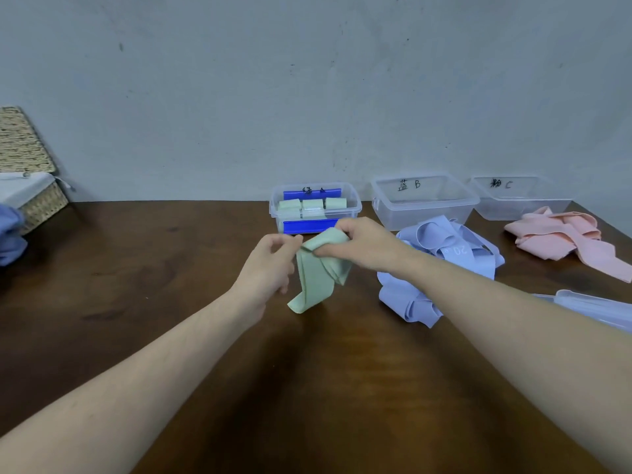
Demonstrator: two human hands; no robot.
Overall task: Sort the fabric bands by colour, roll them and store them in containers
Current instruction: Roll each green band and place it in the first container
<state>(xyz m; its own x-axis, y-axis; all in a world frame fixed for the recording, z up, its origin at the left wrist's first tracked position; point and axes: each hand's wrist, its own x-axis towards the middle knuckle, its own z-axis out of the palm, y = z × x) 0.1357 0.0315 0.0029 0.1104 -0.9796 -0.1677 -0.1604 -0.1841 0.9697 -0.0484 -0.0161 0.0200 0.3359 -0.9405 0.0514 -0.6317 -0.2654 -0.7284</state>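
A pale green fabric band (316,278) hangs over the middle of the brown table (171,319), its lower end touching the wood. My right hand (366,242) grips its upper end, which is bunched under the fingers. My left hand (270,265) pinches the band's left edge between thumb and fingertips. Behind my hands stands a clear container with blue handles (277,210), holding several rolled green bands (313,205). A heap of loose blue bands (444,248) lies to the right, in front of an empty clear container (424,213). Pink bands (564,239) lie before a third clear container (523,208).
A woven basket with a white liner (30,179) stands at the far left by the wall, with blue fabric (10,241) beside it. A clear lid (595,307) lies at the right edge of the table. The wall runs close behind the containers.
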